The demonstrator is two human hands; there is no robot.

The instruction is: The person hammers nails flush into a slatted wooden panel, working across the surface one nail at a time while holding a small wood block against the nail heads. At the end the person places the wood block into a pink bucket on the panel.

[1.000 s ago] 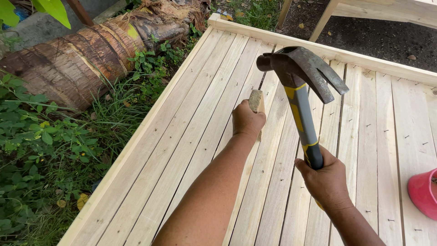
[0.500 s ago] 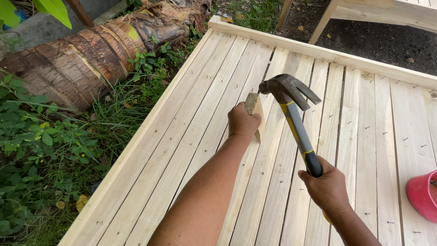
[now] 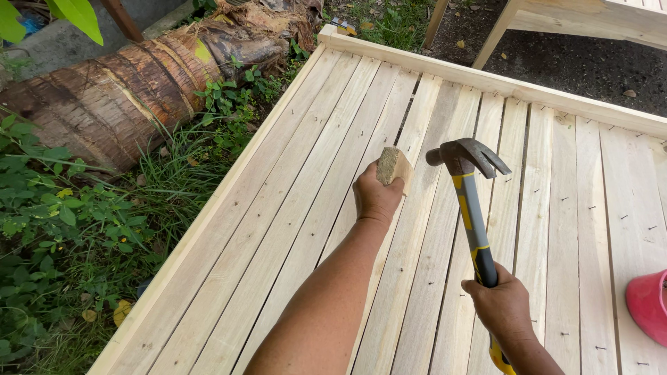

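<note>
Only the head view to go on. My left hand [image 3: 375, 196] is fisted tight around a small pale wooden block [image 3: 393, 165], standing it on the slatted pale-wood platform [image 3: 278, 229] near centre. My right hand [image 3: 501, 305], at 5 o'clock, has its fingers wrapped fully round the yellow-and-black steel claw hammer [image 3: 471, 208], head just beside the block at its 3 o'clock. Pink plastic tub [image 3: 649, 305] at far right; fallen palm trunk [image 3: 118, 97] at 10 o'clock.
</note>
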